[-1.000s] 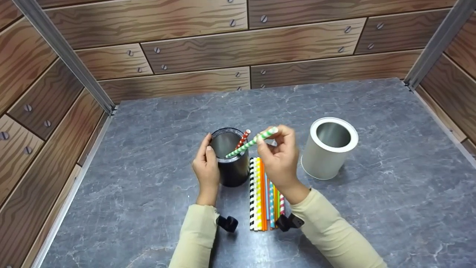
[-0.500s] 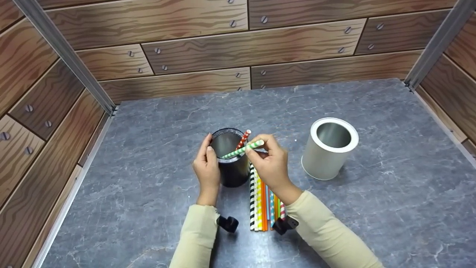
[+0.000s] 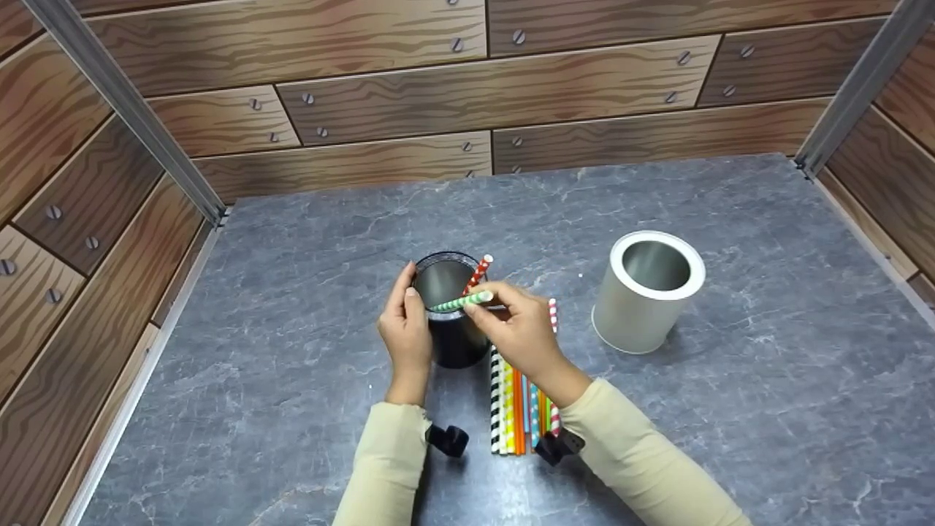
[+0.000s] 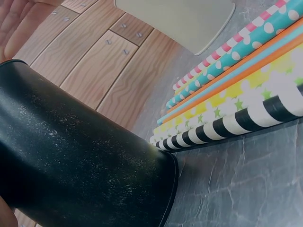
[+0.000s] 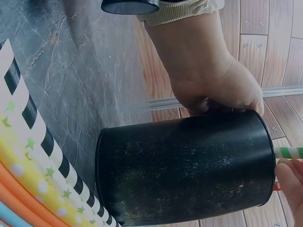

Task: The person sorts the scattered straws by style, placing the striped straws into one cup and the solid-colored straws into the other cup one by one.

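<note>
My left hand (image 3: 405, 336) grips the side of an upright black can (image 3: 459, 343), seen in the head view. Over the rim, my right hand (image 3: 520, 332) pinches a green-and-white striped paper straw (image 3: 462, 301) near its upper end. The straw's lower end dips into the can's mouth. A red straw with white dots (image 3: 478, 272) leans inside the can against its right rim. Below the right hand lies a row of coloured paper straws (image 3: 511, 416), partly covered by the hand and wrist. In the right wrist view the green straw (image 5: 289, 152) pokes out past the can's rim.
To the right stands a white can (image 3: 632, 321), open at the top. Black wrist cameras (image 3: 447, 440) hang under both sleeves. Wood-patterned walls (image 3: 409, 102) bound the grey marbled table (image 3: 292, 292) at the back and sides.
My right hand has moved left and toward me, lowering the green-and-white straw further into the black can's mouth. The left hand and both cans have stayed put.
</note>
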The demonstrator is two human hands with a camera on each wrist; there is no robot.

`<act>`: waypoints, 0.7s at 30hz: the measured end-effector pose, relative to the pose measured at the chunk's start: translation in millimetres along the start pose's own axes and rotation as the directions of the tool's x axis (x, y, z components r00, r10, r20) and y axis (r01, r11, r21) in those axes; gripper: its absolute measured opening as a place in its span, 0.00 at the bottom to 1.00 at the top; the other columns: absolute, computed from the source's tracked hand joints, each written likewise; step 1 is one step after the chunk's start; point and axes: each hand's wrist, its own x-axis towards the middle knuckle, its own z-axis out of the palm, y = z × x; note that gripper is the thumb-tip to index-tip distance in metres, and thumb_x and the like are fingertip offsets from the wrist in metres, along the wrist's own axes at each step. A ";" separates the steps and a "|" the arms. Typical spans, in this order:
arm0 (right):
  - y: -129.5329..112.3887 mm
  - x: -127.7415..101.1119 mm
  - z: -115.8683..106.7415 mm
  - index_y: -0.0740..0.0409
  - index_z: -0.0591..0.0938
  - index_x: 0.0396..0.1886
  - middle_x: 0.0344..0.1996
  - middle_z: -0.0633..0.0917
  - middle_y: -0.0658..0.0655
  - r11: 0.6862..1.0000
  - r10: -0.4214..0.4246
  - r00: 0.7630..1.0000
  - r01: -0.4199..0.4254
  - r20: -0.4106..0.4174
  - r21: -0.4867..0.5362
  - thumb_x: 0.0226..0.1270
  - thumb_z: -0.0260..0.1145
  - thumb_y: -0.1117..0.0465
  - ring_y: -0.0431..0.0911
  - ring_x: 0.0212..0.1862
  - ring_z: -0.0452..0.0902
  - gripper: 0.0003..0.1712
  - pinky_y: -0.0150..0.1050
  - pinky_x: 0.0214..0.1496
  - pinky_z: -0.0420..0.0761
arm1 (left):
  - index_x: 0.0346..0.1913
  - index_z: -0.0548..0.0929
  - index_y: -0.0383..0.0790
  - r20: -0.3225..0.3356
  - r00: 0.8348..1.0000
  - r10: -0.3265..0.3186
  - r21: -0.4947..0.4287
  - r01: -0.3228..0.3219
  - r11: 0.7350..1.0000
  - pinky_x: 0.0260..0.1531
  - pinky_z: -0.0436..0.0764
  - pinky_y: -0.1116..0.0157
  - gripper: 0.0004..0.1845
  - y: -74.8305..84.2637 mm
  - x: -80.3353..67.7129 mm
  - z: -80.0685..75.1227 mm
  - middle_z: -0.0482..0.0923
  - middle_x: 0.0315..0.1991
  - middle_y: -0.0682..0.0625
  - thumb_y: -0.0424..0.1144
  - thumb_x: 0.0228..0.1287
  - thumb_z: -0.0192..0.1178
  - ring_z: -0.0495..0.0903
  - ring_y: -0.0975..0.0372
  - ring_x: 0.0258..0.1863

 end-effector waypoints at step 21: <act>1.3 5.2 5.5 0.67 0.85 0.35 0.32 0.84 0.58 0.979 -0.007 0.995 0.027 0.098 -0.202 0.49 0.69 0.72 0.46 0.32 0.81 0.11 0.28 0.33 0.82 | 0.53 0.75 0.23 0.005 1.000 0.006 0.019 -0.006 1.000 0.56 0.74 0.59 0.17 0.9 0.0 -0.6 0.76 0.52 0.34 0.22 0.63 0.45 0.74 0.49 0.56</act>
